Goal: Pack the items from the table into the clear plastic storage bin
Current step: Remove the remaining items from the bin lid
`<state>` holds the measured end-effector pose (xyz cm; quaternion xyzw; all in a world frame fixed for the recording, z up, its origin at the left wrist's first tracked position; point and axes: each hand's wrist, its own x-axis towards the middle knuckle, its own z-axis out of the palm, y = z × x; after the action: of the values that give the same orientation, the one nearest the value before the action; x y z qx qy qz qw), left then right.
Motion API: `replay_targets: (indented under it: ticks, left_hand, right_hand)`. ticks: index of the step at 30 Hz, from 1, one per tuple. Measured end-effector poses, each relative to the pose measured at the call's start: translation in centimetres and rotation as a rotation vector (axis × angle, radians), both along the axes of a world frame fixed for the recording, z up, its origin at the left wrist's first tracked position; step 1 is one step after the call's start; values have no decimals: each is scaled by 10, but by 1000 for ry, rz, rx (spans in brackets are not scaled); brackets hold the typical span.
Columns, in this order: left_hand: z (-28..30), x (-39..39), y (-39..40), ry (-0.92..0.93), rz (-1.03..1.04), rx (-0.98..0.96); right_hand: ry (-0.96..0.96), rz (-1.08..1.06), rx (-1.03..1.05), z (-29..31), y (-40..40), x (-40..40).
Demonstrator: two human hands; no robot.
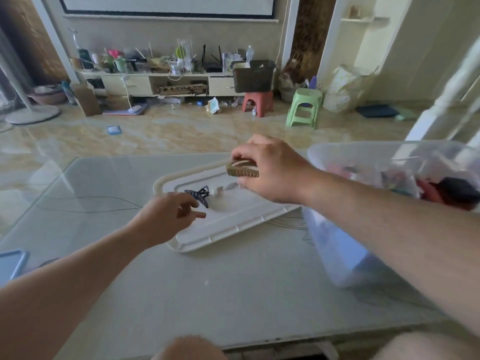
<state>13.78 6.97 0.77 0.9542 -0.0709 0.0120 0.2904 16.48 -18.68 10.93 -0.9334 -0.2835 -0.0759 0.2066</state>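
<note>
— Where is your camera sitting?
— It's riding on your head, looking forward and down over the table (181,281), close above your two forearms.
— How much is it taking in?
— It's sweeping wide, reaching the floor (181,131) and far wall. It's your only view.

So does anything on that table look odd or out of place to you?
Two things. The clear storage bin leans toward the table instead of standing level, and its white lid lies skewed, with a dark hair clip and small white bits on it. Nothing looks spilled or broken.
</note>
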Motion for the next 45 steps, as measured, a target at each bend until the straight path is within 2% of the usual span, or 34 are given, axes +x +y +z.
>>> replay_targets:
  ticks: [2,5,8,11,15,17,21,25,27,29,31,34,37,39,42,45]
  left_hand:
    - [36,6,-48,-96,25,-63]
    - [85,12,-136,-200,-81,-174]
    - [117,10,-219,-315,-243,-165]
    - [111,12,-281,-267,-371,-141]
    - [79,13,-324,-268,-515,132]
    - [72,16,-329,-272,-495,282]
    - [68,25,-326,-269,-369,426]
    - [70,23,-326,-272,-356,679]
    - [73,19,-322,-227,-380,630]
    - [83,12,-306,-187,-380,443]
    - [94,5,-277,-238,-335,267]
    - [96,1,-207,-307,-218,152]
    - [79,10,-117,-213,-32,198]
    - [60,15,-61,-108,108,238]
    - [24,17,0,39,233,271]
    - [-19,22,31,202,236,342]
  right_hand:
    - [-88,-92,-1,43,-60,-12]
    - [-57,-368,21,62,-158,-24]
    - [62,-522,-59,41,-234,-31]
    - [160,-515,-217,4,-274,-32]
    - [102,-451,-317,-27,-289,-22]
    - [77,-423,-275,-28,-289,-17]
    - [121,-312,-153,-31,-285,-12]
    - [192,-290,-80,-33,-277,-21]
    - [209,-304,-60,-28,-272,-27]
    - [195,-327,-31,-19,-262,-33]
    - [115,-325,-4,-8,-242,-33]
    - [1,-253,48,4,-191,-26]
    - [-64,-156,42,9,-121,-14]
    - [-43,-98,-10,3,-70,-4]
    - [76,-64,-71,-22,-3,18]
    - [242,-73,-122,-65,49,45]
